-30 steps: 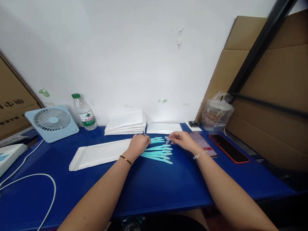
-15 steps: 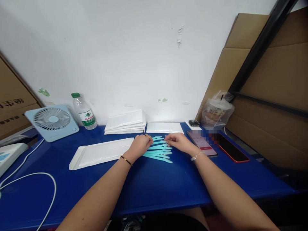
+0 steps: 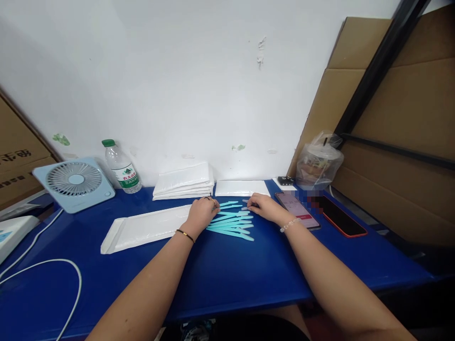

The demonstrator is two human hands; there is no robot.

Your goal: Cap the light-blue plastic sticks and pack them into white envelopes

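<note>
Several slim turquoise eyebrow razors [image 3: 232,228] lie fanned out on the blue table, their narrow tips pointing right. My left hand [image 3: 203,211] is closed at the left ends of the upper razors, thumb and fingers pinched on at least one; its palm hides the ends. Just right of the upper tips, my right hand [image 3: 262,207] has its fingers pinched together. A small translucent piece [image 3: 244,205] shows at those fingertips; whether they grip it I cannot tell. Under and beside my left hand lies a long white padded mailer [image 3: 145,228].
At the back stand a stack of white mailers [image 3: 183,182] and a single mailer [image 3: 241,188]. A fan [image 3: 74,183] and a water bottle [image 3: 122,168] are left. Two phones [image 3: 300,210] and a bagged cup [image 3: 320,163] are right. A white cable [image 3: 76,293] curves across the left.
My right fingers have drawn slightly away from the upper razor tips, opening a small gap. My left hand has shifted a little left with the razor ends. The view has moved slightly.
</note>
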